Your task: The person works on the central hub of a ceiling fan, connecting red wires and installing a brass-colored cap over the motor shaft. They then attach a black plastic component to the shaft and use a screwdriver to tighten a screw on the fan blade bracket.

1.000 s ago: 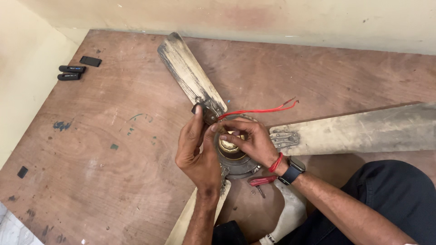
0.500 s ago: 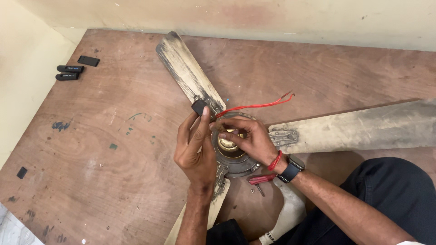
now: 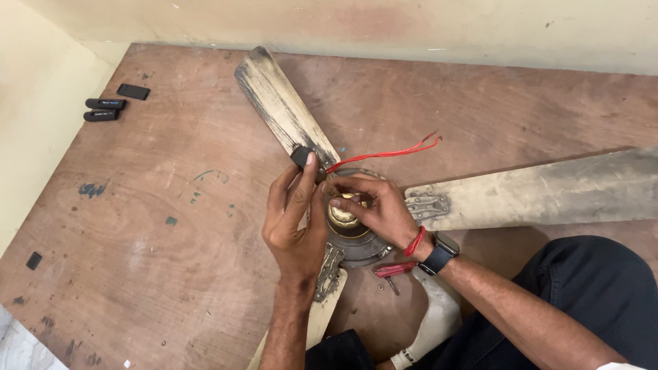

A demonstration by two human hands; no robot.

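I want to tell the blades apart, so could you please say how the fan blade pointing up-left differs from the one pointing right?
The up-left blade lies whole in view, rounded tip included; the right blade runs off the frame edge. The left hand reaches the up-left blade's root; the right blade's bracket lies bare. Both are dirty, cream and flat on the wooden floor.

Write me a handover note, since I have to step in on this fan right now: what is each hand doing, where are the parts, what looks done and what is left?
Left hand: pinches a small black part above the fan hub.
Right hand: fingers on the brass centre of the hub.
Red wires run from the hub toward the upper right.
Red-handled screwdriver lies on the wooden floor beside the hub.
Done: hub opened, wires out.
Left: the blades are still attached.
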